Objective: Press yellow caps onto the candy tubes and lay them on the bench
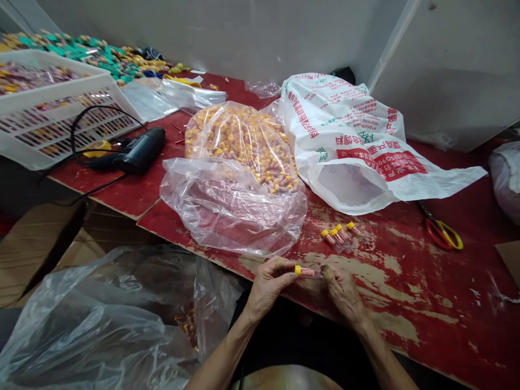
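Between my two hands, over the table's front edge, lies a small clear tube with a yellow cap and a red-and-white label (306,272). My left hand (271,281) pinches its capped end between thumb and fingers. At the other end, the fingers of my right hand (343,290) close on clear film or the tube's tip; which one I cannot tell. Several similar yellow-capped tubes (339,236) lie side by side on the red table just beyond my right hand. Past my left hand sits a clear plastic bag (239,141) full of yellow-capped pieces.
A white printed woven sack (345,135) lies open-mouthed at the back. Scissors (444,233) with red and yellow handles rest at right. On the left are a black hot-air gun (140,151) with its cord and a white basket (52,114). A large clear bag (101,319) hangs below the table.
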A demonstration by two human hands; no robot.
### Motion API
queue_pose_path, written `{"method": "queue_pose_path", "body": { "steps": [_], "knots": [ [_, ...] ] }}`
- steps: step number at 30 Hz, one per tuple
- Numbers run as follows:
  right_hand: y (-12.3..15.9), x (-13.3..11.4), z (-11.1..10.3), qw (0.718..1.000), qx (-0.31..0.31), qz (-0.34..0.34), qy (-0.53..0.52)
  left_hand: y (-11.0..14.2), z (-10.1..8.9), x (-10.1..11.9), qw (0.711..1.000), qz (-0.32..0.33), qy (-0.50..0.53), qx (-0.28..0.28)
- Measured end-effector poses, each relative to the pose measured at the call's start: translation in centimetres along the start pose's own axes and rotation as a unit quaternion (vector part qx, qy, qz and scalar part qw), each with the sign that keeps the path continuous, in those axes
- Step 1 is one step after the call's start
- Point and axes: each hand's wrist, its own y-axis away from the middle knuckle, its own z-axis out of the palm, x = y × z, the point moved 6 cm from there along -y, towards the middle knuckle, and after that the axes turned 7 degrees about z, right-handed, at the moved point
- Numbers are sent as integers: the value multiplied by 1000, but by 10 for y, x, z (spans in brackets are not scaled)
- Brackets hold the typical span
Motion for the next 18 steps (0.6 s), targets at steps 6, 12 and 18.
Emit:
{"method": "queue_pose_path", "body": {
  "steps": [6, 12, 18],
  "knots": [
    [4, 0, 2, 999, -20, 14, -38, -2, -2, -4, 1000, -5, 2, -6],
    [2, 6, 0, 999, 32, 6, -13, -2, 2, 5, 999, 17, -42, -25],
    [3, 28, -28, 980, 179, 51, 73, -12, -61, 48, 929, 186, -286, 144]
  ]
}}
